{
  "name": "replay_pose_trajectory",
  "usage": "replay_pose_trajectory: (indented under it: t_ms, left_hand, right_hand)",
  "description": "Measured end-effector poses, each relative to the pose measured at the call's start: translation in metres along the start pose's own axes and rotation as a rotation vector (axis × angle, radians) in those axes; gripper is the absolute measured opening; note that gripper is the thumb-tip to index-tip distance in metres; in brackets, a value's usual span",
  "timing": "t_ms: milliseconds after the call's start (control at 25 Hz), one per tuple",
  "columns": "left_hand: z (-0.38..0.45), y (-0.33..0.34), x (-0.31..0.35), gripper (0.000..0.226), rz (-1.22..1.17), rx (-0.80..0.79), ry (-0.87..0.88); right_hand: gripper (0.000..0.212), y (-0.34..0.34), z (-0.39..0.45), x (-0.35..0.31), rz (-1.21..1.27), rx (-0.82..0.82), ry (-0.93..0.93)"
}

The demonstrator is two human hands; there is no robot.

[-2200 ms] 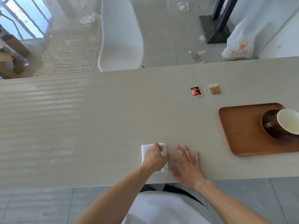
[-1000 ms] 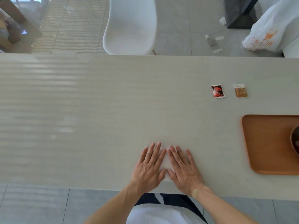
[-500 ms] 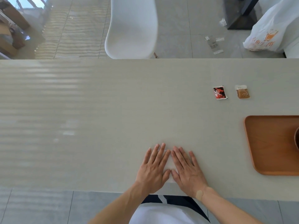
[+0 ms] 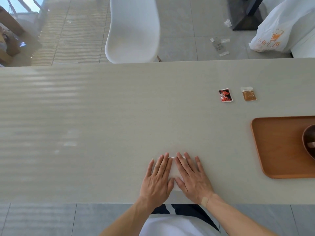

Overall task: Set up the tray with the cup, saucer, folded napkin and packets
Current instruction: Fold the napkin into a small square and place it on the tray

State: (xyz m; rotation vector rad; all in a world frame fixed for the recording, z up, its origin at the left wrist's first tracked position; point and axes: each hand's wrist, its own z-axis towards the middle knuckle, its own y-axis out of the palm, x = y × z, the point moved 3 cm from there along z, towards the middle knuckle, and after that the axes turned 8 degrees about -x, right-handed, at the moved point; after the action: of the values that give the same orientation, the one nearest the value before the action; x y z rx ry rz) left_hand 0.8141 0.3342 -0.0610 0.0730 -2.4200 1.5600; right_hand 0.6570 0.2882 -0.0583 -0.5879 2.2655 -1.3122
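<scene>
Napkin: near table front edge, under my left hand and right hand, fingers flat, slightly spread, pinching nothing | tray, right edge: saucer aboard, cup hidden | left: napkin, red packet, brown packet.

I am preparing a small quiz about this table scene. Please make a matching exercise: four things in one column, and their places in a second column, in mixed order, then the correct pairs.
Things:
1. napkin
2. red packet
3. brown packet
4. saucer

Places:
A. on the tray
B. under both hands, left hand and right hand
C. on the table, to the right of the other packet
D. on the table, to the left of the other packet

Pairs: 1-B, 2-D, 3-C, 4-A
</scene>
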Motion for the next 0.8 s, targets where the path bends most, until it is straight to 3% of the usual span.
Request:
replay_pose_trajectory:
  t_ms: [440, 640, 800]
  left_hand:
    - [0.002, -0.007, 0.003, 0.064, 0.032, -0.002, 0.021]
    - [-0.014, -0.025, 0.006, 0.080, -0.113, 0.001, -0.340]
    - [-0.019, -0.030, 0.015, 0.061, -0.323, -0.111, -0.491]
  right_hand:
    - [0.065, -0.014, -0.001, -0.005, -0.041, -0.001, 0.011]
    - [0.073, -0.046, 0.013, -0.009, 0.006, -0.091, 0.036]
    - [0.070, -0.061, 0.027, -0.013, 0.117, -0.172, 0.125]
